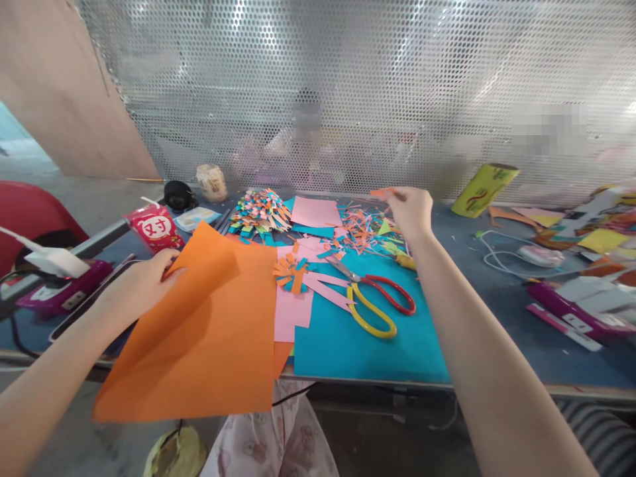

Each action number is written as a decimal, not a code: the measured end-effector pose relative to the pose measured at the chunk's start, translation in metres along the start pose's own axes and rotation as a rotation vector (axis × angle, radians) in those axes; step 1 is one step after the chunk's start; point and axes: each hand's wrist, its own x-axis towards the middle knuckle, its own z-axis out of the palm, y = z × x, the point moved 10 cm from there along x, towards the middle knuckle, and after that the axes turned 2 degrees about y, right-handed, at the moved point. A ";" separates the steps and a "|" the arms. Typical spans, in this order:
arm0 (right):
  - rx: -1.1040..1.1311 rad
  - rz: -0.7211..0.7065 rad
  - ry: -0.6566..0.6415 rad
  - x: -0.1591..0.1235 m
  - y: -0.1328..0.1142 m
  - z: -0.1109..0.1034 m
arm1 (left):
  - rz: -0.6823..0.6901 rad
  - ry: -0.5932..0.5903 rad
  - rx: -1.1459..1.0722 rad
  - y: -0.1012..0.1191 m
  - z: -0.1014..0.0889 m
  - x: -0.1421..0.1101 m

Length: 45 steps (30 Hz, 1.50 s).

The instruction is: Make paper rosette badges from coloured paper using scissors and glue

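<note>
My left hand (146, 281) is closed on the edge of a large orange paper sheet (218, 324), which bends upward and hangs over the table's front edge. My right hand (413, 211), raised near the back of the table, pinches a small orange paper piece (380, 193). Between the hands, scissors (371, 322) with one red and one yellow handle lie on a teal sheet (412, 358). Beside them are pink paper strips (328, 289), fringed orange paper cuttings (287, 270) and pink sheets (293, 315). Thin coloured clippings (365, 228) are heaped below my right hand.
Clustered paper flowers (261, 211) and a pink sheet (315, 212) lie at the back. A red drink carton (154, 227) and a jar (211, 183) stand left. Purple power strips (576, 311) with cables sit at both sides. A yellow-green tube (484, 191) leans near the perforated metal screen (368, 99).
</note>
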 end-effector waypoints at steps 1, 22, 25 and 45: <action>0.029 0.031 -0.131 -0.004 -0.001 0.014 | -0.002 -0.026 0.002 0.000 0.002 0.000; 0.188 -0.059 -0.568 -0.096 -0.052 0.087 | 0.067 0.192 -0.261 0.011 -0.012 0.003; 0.184 -0.059 -0.590 -0.097 -0.045 0.089 | 0.161 0.292 -0.200 0.019 -0.017 0.002; 0.011 -0.240 -0.659 -0.130 -0.058 0.113 | 0.080 0.345 -0.441 0.006 -0.022 -0.001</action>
